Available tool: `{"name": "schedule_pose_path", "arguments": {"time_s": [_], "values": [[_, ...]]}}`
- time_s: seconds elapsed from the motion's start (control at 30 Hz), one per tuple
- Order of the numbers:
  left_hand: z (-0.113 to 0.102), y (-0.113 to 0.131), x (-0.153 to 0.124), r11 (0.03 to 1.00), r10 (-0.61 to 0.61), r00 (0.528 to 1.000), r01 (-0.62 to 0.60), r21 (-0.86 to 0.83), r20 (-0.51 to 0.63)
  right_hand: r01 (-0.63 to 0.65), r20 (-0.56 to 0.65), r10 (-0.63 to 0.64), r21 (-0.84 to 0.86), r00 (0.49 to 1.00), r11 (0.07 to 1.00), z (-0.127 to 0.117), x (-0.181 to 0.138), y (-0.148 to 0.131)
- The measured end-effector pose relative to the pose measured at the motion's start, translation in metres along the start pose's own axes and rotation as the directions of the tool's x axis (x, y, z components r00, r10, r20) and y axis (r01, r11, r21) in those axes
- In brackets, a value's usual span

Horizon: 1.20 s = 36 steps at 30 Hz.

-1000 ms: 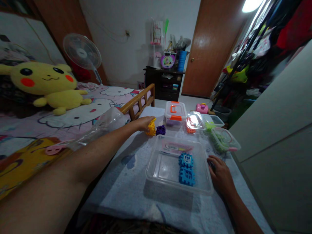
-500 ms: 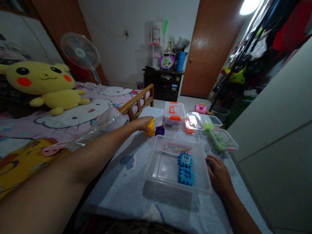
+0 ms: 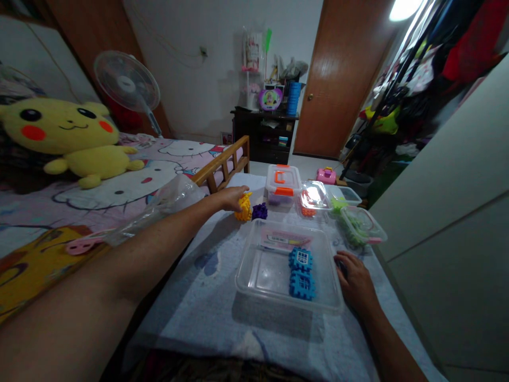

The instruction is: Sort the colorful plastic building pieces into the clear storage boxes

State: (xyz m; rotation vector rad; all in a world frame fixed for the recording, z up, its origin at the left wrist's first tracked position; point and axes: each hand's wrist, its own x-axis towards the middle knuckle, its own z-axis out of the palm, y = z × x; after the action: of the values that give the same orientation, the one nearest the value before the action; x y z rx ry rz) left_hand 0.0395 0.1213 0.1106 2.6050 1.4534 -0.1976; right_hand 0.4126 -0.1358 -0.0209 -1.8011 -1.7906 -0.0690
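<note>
My left hand reaches far across the cloth-covered table and is closed on a yellow toy block. A purple block lies right beside it on the cloth. A clear plastic tub stands in front of me with two blue blocks and a pink label inside. My right hand rests against the tub's right side, fingers curled on its rim.
Behind the tub stand a lidded box with orange clasps and several small clear containers holding orange and green pieces. A wooden bed rail and a plastic bag lie to the left. A wardrobe wall is on the right.
The yellow block has risen slightly off the cloth in my left hand. My right hand stays at the tub.
</note>
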Motion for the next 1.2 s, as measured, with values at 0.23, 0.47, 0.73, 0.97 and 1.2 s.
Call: {"name": "schedule_pose_path", "arguments": {"time_s": [0.23, 0.47, 0.73, 0.97, 1.2], "values": [[-0.009, 0.006, -0.003, 0.997, 0.012, 1.000, -0.011, 0.071, -0.013, 0.003, -0.005, -0.003, 0.016, 1.000, 1.000, 0.000, 0.000, 0.002], [-0.021, 0.004, -0.004, 0.994, 0.018, 0.999, -0.015, 0.106, -0.030, -0.004, 0.002, 0.004, 0.008, 1.000, 1.000, 0.000, 0.001, 0.000], [-0.011, 0.007, 0.002, 0.988, 0.040, 0.999, -0.044, 0.145, 0.031, -0.017, 0.003, 0.017, 0.000, 1.000, 1.000, -0.001, 0.000, -0.002], [-0.006, 0.011, 0.005, 0.990, 0.024, 0.998, -0.032, 0.136, 0.055, -0.016, 0.011, 0.016, 0.012, 1.000, 1.000, -0.001, 0.000, 0.000], [-0.012, 0.009, 0.003, 0.992, 0.015, 0.998, -0.022, 0.120, 0.060, -0.020, 0.001, 0.020, 0.012, 1.000, 1.000, -0.001, -0.001, -0.002]]}}
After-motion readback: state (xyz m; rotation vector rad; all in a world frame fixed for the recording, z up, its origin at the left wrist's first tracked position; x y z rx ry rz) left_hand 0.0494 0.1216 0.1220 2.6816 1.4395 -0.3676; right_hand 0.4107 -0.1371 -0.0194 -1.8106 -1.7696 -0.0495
